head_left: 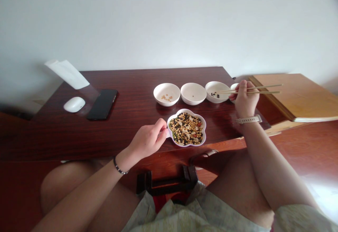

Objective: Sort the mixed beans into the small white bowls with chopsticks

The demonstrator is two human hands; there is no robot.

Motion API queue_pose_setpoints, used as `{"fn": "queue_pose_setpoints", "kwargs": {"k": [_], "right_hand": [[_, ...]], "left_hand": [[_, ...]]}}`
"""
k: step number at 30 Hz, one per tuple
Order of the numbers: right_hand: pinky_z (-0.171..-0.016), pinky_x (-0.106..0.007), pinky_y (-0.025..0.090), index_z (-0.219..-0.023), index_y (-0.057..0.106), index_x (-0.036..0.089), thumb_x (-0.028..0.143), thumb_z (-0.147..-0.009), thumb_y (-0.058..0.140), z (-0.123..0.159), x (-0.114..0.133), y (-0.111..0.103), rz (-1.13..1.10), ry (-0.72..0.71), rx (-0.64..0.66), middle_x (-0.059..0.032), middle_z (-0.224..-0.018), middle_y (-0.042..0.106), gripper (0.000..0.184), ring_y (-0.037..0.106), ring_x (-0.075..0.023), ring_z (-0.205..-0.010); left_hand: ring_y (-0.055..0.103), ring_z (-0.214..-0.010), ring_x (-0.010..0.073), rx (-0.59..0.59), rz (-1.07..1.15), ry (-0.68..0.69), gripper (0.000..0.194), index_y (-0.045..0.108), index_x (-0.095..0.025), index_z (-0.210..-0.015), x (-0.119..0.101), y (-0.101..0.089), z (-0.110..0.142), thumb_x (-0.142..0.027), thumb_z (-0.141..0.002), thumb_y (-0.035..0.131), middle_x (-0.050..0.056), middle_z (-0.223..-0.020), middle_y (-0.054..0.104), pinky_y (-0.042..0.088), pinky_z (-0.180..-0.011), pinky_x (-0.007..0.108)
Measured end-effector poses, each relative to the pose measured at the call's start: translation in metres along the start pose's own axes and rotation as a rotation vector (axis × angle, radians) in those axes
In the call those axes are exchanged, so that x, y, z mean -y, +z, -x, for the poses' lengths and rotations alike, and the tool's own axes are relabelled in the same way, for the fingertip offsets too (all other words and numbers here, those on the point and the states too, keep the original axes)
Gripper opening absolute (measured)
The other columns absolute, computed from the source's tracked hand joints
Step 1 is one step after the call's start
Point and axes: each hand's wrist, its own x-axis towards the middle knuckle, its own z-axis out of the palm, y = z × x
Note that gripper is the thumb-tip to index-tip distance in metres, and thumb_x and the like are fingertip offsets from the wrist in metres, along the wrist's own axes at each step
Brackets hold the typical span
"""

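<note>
My left hand pinches the short handle of a flower-shaped bowl, which is filled with mixed beans in yellow, black, green and white. In my right hand is a pair of chopsticks, their tips over the third white bowl, where several black beans lie. Whether the tips grip a bean, I cannot tell. The left white bowl contains several pale beans. One tiny dark bit lies in the middle white bowl. A fourth white bowl is mostly hidden behind my right hand.
On the left of the dark wooden table lie a black phone, a white rounded mouse-like object and a folded white paper. A light wooden cabinet stands at the right. The wall rises behind the table.
</note>
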Motion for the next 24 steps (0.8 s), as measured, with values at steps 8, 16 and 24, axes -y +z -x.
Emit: {"fn": "queue_pose_setpoints", "kwargs": {"k": [8,16,24], "right_hand": [[-0.041,-0.022,0.046,-0.080,0.062,0.021,0.055,-0.111,0.057,0.000,0.000,0.002,0.031,-0.011,0.024,0.0004,-0.062,0.061,0.046,0.061,-0.0122,-0.048],[-0.042,-0.025,0.045,-0.080,0.061,0.023,0.055,-0.110,0.057,0.001,0.003,0.001,0.019,0.003,0.001,0.0004,-0.061,0.060,0.045,0.060,-0.0129,-0.047],[-0.042,-0.028,0.037,-0.078,0.059,0.024,0.057,-0.105,0.066,0.008,0.022,0.002,-0.261,0.075,-0.008,0.0004,-0.067,0.056,0.043,0.054,-0.0116,-0.049]], "left_hand": [[0.056,-0.055,0.0143,0.005,0.022,-0.009,0.011,0.047,-0.024,-0.098,0.001,0.000,0.000,-0.024,-0.109,0.048,-0.005,-0.071,0.061,0.033,-0.060,0.026],[0.055,-0.054,0.0144,0.000,0.020,-0.008,0.012,0.047,-0.024,-0.097,0.000,0.000,0.000,-0.024,-0.109,0.048,-0.005,-0.069,0.060,0.033,-0.059,0.026],[0.055,-0.054,0.0141,0.007,0.022,-0.008,0.012,0.047,-0.023,-0.098,0.002,0.001,0.000,-0.023,-0.109,0.048,-0.005,-0.070,0.060,0.032,-0.059,0.026]]}}
